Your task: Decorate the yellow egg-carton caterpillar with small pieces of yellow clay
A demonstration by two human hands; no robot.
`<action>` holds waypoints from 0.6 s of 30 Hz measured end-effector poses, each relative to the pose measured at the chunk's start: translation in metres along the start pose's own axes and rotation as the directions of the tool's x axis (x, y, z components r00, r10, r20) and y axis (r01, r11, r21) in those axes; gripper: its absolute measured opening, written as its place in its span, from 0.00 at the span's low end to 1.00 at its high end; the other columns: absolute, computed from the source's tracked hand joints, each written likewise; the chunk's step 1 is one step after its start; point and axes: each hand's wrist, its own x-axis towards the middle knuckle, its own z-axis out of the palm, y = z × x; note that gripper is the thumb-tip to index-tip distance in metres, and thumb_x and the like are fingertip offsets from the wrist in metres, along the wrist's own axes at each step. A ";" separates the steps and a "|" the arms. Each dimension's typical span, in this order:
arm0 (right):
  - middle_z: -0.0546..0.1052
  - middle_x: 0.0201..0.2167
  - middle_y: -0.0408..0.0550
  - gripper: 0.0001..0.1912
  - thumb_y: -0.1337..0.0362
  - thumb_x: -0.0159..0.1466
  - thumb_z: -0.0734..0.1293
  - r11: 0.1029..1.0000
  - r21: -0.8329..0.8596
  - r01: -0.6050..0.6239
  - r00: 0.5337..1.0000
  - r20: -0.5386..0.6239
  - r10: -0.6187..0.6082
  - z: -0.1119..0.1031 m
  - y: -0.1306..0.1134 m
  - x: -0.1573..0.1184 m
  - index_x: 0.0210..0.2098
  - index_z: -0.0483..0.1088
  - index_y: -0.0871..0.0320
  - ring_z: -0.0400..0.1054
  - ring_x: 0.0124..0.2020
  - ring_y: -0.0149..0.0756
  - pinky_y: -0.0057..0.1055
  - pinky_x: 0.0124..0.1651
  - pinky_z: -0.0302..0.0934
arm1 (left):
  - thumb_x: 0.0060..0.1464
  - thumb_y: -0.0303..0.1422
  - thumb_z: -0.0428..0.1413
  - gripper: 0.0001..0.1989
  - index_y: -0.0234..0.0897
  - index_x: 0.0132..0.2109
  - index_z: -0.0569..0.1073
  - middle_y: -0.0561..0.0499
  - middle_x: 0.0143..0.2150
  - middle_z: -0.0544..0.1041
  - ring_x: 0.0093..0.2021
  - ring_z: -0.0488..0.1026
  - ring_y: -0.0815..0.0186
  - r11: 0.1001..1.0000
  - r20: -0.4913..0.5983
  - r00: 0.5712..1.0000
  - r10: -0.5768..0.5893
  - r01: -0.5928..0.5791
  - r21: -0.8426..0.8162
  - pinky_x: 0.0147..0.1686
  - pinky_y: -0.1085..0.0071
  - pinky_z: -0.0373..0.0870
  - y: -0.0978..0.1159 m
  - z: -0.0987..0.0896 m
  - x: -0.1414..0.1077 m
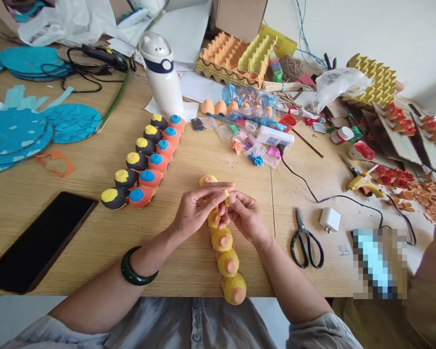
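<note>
A small piece of yellow modelling clay is pinched between my two hands. My left hand has its fingers stretched together, with the thumb against the clay. From the other side, the thumb and fingers of my right hand are closed on it. Below them lies a strip of yellow egg-carton cups with orange tips, running toward the table's front edge; my hands hide part of it. To the left stand a row of black cups topped with yellow and a row of red-orange cups topped with blue.
A black tablet lies at left, near blue discs. Scissors, a white charger and a glue gun are at right. Behind stand a white bottle, power strip and egg trays. Another person's arm is at right.
</note>
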 end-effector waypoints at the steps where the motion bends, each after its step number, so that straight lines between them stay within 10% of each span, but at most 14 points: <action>1: 0.78 0.26 0.41 0.18 0.49 0.63 0.76 1.000 0.005 -0.008 1.000 -0.009 0.008 0.000 -0.001 0.000 0.33 0.76 0.59 0.72 0.21 0.27 0.25 0.26 0.74 | 0.65 0.42 0.60 0.16 0.40 0.53 0.84 0.46 0.50 0.86 0.29 0.79 0.69 1.000 0.014 1.000 -0.006 0.005 0.010 0.36 0.70 0.80 0.000 -0.001 0.000; 9: 0.79 0.26 0.44 0.21 0.46 0.65 0.73 0.999 0.022 -0.049 0.997 0.066 0.047 0.000 -0.001 -0.001 0.35 0.77 0.60 0.74 0.24 0.31 0.29 0.27 0.76 | 0.62 0.37 0.64 0.08 0.41 0.43 0.86 0.48 0.48 0.87 0.54 0.81 0.60 0.999 0.000 1.000 0.031 -0.031 -0.015 0.57 0.67 0.76 0.001 -0.003 0.002; 18: 0.78 0.26 0.42 0.20 0.48 0.63 0.75 0.999 0.001 -0.047 0.999 0.019 0.047 -0.001 -0.004 0.000 0.32 0.74 0.60 0.72 0.22 0.28 0.26 0.25 0.73 | 0.64 0.44 0.61 0.19 0.38 0.55 0.83 0.45 0.49 0.86 0.31 0.79 0.67 0.997 0.074 0.995 -0.067 0.069 -0.025 0.33 0.70 0.81 0.004 -0.001 0.000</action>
